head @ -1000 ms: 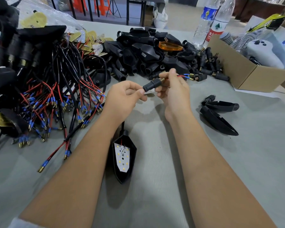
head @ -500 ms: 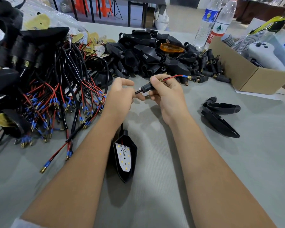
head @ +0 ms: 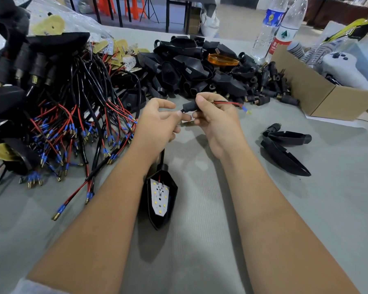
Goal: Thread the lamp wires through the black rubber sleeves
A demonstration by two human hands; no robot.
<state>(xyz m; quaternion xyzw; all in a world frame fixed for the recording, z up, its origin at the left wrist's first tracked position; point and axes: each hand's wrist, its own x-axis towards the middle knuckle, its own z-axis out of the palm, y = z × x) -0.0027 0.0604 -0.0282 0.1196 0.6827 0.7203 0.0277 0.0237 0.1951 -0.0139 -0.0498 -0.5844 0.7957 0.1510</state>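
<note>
Sleeve [head: 189, 106] lying roughly level, wires [head: 227, 102] exiting rightward, right hand [head: 216, 120] pinching it, left hand [head: 159, 124] pinching cable

Both forearms reach forward, wrists close together. The left hand [head: 157, 122] curls its fingers loosely. The right hand [head: 216, 117] pinches with thumb and fingers.
</note>
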